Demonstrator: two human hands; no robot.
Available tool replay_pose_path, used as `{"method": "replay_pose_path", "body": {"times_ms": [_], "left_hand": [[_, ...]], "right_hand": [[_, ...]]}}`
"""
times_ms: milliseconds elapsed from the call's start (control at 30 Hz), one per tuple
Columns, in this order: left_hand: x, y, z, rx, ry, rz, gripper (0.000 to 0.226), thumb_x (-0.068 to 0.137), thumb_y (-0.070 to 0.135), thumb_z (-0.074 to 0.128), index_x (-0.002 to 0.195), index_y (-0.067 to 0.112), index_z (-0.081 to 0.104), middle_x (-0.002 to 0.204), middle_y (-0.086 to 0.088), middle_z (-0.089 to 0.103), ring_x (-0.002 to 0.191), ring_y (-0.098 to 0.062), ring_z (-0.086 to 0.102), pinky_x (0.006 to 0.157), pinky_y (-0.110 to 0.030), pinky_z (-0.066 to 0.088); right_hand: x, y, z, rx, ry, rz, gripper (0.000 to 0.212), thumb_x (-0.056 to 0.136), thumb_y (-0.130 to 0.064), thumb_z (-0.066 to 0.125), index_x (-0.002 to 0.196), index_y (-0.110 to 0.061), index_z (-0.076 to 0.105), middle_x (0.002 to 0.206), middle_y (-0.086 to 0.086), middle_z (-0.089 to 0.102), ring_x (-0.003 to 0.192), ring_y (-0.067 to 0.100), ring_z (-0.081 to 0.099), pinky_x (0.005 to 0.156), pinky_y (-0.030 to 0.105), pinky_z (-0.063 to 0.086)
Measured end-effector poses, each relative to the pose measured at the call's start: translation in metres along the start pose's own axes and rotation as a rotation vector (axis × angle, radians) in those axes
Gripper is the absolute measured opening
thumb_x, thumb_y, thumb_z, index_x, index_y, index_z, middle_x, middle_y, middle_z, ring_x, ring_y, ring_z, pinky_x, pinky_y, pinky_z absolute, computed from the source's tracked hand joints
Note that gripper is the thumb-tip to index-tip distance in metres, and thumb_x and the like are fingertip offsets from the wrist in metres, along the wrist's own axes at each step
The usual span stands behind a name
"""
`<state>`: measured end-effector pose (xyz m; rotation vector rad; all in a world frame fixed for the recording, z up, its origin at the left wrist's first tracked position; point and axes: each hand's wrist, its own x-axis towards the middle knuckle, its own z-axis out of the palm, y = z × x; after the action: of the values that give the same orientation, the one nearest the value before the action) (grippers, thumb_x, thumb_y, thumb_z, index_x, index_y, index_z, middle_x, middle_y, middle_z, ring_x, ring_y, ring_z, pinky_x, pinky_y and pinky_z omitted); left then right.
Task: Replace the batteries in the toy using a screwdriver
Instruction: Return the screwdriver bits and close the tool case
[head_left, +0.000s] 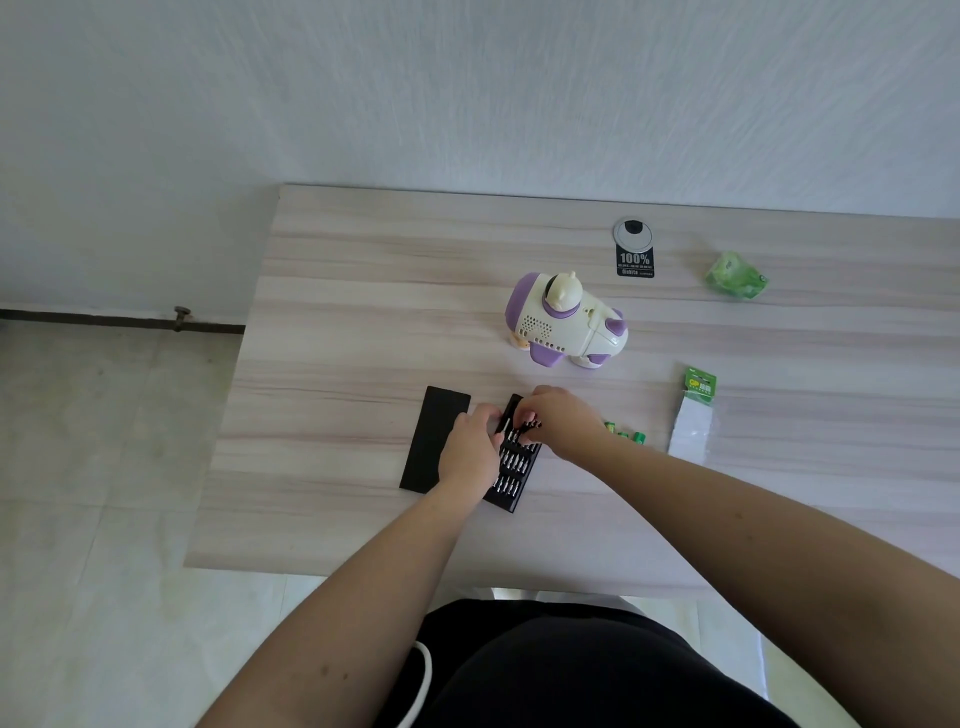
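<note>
A: Which way does the bit tray (511, 465) run?
B: Lower left to upper right, mid-frame on the worktop (337, 322), below the toy (566, 322).
A: Hands?
B: Left hand (467, 449) and right hand (563, 421) curl over it; what they pinch is hidden.

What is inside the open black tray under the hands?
The black tray holds rows of metal screwdriver bits, standing in slots. The left hand and right hand cover its upper and left parts, so what lies there, and what the fingers hold, cannot be seen.
</note>
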<state>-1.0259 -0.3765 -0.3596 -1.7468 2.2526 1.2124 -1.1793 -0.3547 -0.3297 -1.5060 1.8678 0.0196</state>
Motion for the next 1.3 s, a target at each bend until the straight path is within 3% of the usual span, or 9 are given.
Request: {"method": "replay_pose_path", "body": {"times_ms": [100, 200, 400, 567, 700, 1000, 1133, 1233, 1300], "left_hand": [[0.000, 0.000, 0.000, -0.008, 0.008, -0.001, 0.024, 0.098, 0.022, 0.050, 0.122, 0.026, 0.051, 0.106, -0.003, 0.049, 0.082, -0.020, 0.057, 0.072, -0.039, 0.053], [0.001, 0.000, 0.001, -0.027, 0.003, -0.008, 0.026, 0.098, 0.022, 0.050, 0.123, 0.028, 0.051, 0.107, -0.003, 0.049, 0.084, -0.020, 0.057, 0.074, -0.040, 0.053], [0.001, 0.000, 0.002, -0.052, -0.006, -0.023, 0.028, 0.098, 0.021, 0.050, 0.125, 0.030, 0.051, 0.108, -0.002, 0.049, 0.088, -0.020, 0.058, 0.077, -0.039, 0.053], [0.002, 0.000, 0.002, -0.050, -0.011, -0.023, 0.025, 0.098, 0.021, 0.050, 0.122, 0.028, 0.051, 0.107, -0.003, 0.049, 0.087, -0.022, 0.058, 0.074, -0.039, 0.053], [0.002, -0.001, 0.002, -0.049, -0.012, -0.025, 0.025, 0.097, 0.022, 0.051, 0.122, 0.028, 0.051, 0.106, -0.004, 0.049, 0.087, -0.024, 0.058, 0.076, -0.041, 0.053], [0.002, -0.001, 0.001, -0.051, -0.011, -0.010, 0.024, 0.097, 0.021, 0.051, 0.120, 0.027, 0.051, 0.106, -0.004, 0.048, 0.086, -0.024, 0.058, 0.074, -0.041, 0.053], [0.002, 0.000, 0.000, -0.053, -0.010, 0.002, 0.024, 0.097, 0.020, 0.051, 0.120, 0.026, 0.051, 0.105, -0.003, 0.047, 0.085, -0.023, 0.056, 0.071, -0.037, 0.049], [0.003, 0.000, -0.001, -0.034, -0.013, 0.007, 0.023, 0.098, 0.020, 0.051, 0.120, 0.025, 0.051, 0.106, -0.005, 0.048, 0.087, -0.026, 0.057, 0.070, -0.036, 0.048], [0.003, -0.001, -0.002, -0.019, -0.019, 0.013, 0.023, 0.098, 0.021, 0.051, 0.120, 0.024, 0.050, 0.107, -0.006, 0.049, 0.088, -0.026, 0.057, 0.071, -0.036, 0.047]], "right_hand": [[-0.008, 0.001, 0.000, 0.188, 0.162, 0.118, 0.021, 0.092, -0.031, 0.059, 0.106, -0.017, 0.065, 0.102, 0.002, 0.061, 0.093, 0.021, 0.058, 0.076, 0.030, 0.046], [-0.019, 0.003, 0.010, 0.313, 0.274, 0.331, 0.029, 0.097, -0.042, 0.047, 0.101, -0.016, 0.059, 0.088, 0.002, 0.063, 0.080, 0.023, 0.058, 0.067, 0.032, 0.046], [-0.023, 0.002, 0.029, 0.447, 0.045, 0.540, 0.051, 0.094, -0.057, 0.043, 0.074, -0.011, 0.058, 0.078, 0.008, 0.074, 0.071, 0.022, 0.071, 0.066, 0.031, 0.054], [-0.013, -0.002, 0.032, 0.467, -0.014, 0.576, 0.054, 0.087, -0.061, 0.054, 0.080, -0.008, 0.062, 0.061, 0.002, 0.068, 0.052, 0.015, 0.064, 0.058, 0.026, 0.054], [-0.011, 0.000, 0.034, 0.518, -0.032, 0.567, 0.042, 0.087, -0.053, 0.061, 0.074, -0.013, 0.058, 0.062, 0.001, 0.066, 0.051, 0.013, 0.064, 0.051, 0.023, 0.052], [-0.006, -0.003, 0.029, 0.510, -0.091, 0.620, 0.042, 0.087, -0.051, 0.063, 0.072, -0.013, 0.053, 0.061, 0.000, 0.064, 0.042, 0.007, 0.060, 0.037, 0.015, 0.037], [-0.005, -0.005, 0.029, 0.443, -0.113, 0.614, 0.043, 0.088, -0.052, 0.060, 0.076, -0.012, 0.054, 0.062, 0.001, 0.065, 0.046, 0.010, 0.062, 0.041, 0.019, 0.041], [-0.009, -0.006, 0.032, 0.319, -0.037, 0.563, 0.042, 0.088, -0.054, 0.059, 0.083, -0.012, 0.056, 0.069, 0.003, 0.065, 0.060, 0.019, 0.065, 0.050, 0.025, 0.049], [-0.014, -0.007, 0.032, 0.200, 0.021, 0.514, 0.041, 0.087, -0.057, 0.057, 0.085, -0.016, 0.054, 0.075, 0.001, 0.063, 0.066, 0.021, 0.060, 0.049, 0.027, 0.042]]}}
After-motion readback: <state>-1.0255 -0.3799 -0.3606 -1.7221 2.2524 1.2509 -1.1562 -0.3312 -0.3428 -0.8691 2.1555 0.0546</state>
